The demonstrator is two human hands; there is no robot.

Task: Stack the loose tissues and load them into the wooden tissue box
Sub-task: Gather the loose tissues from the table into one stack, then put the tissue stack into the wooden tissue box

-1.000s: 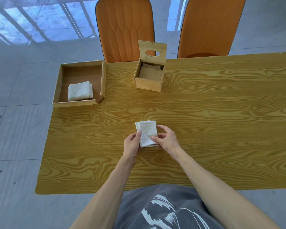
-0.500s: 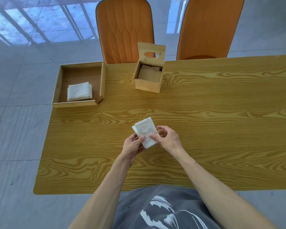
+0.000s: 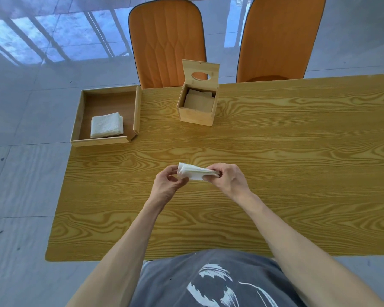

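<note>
Tissues, small white stack, pinched above table between left hand and right hand; sheet count unclear. Wooden tissue box beyond, lid up, contents shadowed. Second stack in tray.

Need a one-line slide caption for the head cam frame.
Both hands, left hand and right hand, hold a tissue stack above the table; the open wooden tissue box waits beyond.

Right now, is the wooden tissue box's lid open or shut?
Open: the wooden tissue box has its lid standing upright at the back, exposing tissues inside.
</note>
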